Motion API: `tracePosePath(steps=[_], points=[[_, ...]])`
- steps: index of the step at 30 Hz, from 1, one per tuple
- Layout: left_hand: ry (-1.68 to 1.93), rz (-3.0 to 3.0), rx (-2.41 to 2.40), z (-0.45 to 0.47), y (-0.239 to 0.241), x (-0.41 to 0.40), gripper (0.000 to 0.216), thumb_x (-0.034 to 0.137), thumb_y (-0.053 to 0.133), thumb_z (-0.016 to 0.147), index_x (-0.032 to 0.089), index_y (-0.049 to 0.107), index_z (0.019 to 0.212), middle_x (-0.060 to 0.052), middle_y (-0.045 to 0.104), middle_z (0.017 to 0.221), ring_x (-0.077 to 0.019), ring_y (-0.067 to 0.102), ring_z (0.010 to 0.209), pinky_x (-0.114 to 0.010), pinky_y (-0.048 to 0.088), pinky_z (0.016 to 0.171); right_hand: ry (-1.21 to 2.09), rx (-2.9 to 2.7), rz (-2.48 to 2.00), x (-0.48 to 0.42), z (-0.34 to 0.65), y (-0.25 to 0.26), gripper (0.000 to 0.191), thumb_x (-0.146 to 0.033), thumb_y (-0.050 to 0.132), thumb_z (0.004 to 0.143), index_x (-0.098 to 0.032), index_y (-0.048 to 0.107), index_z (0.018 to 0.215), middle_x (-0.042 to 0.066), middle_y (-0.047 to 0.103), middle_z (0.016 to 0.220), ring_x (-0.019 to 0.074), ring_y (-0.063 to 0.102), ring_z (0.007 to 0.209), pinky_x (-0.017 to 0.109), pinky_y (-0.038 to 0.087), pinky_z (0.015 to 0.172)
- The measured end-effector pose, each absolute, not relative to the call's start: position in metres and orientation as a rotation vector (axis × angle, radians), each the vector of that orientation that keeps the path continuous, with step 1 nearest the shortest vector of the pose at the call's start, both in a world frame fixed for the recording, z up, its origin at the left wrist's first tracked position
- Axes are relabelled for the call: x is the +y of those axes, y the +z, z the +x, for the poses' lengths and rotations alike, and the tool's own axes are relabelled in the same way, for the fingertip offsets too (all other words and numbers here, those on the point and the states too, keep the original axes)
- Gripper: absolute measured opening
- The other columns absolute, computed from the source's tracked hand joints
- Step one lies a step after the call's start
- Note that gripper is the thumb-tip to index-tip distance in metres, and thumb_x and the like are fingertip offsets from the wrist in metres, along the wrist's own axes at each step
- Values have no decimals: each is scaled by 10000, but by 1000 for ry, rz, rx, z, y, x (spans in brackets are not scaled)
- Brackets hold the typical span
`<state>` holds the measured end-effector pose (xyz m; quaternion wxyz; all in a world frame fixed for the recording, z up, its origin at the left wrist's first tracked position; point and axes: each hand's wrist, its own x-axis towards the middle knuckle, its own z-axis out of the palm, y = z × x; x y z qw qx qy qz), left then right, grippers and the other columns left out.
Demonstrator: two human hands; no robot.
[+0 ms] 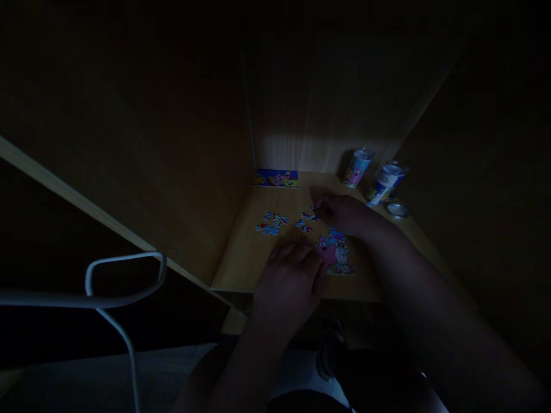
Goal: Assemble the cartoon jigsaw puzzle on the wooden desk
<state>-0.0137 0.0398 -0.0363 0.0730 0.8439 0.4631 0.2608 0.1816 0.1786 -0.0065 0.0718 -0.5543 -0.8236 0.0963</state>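
The scene is very dark. On a wooden desk (pixel 245 258) lies a partly joined colourful jigsaw (pixel 338 255) with loose pieces (pixel 271 223) scattered to its left and behind it. My left hand (pixel 293 275) rests palm down at the desk's front edge, fingers curled beside the joined section. My right hand (pixel 344 215) reaches over the jigsaw, fingertips pinched at small loose pieces (pixel 310 217) near the desk's middle. Whether a piece is between the fingers is too dim to make out.
A picture card (pixel 276 178) leans at the back wall. Two printed cans (pixel 357 167) (pixel 385 182) stand at the back right, with a round lid (pixel 398 210) lying beside them. Wooden side panels enclose the desk. A chair's white armrest (pixel 124 275) is at left.
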Motion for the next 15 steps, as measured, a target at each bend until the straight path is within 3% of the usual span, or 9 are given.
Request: tracePosePath(steps=[6, 15], points=[[776, 2520, 1395, -12, -40, 42, 64, 245, 632, 1040, 228, 692, 1051, -55, 725, 1146, -266, 656, 1115, -479, 524, 1035, 338, -2513, -1632, 173, 182, -9, 257, -346, 621, 1018, -223, 698, 1230, 81, 795, 1096, 253, 727, 966, 314, 483, 811], [782, 2522, 1386, -13, -40, 44, 72, 209, 638, 1024, 237, 694, 1059, -48, 728, 1137, -268, 661, 1079, -481, 532, 1013, 284, -2459, -1603, 185, 186, -12, 169, -290, 646, 1001, -209, 751, 1107, 86, 795, 1080, 250, 725, 984, 327, 488, 872]])
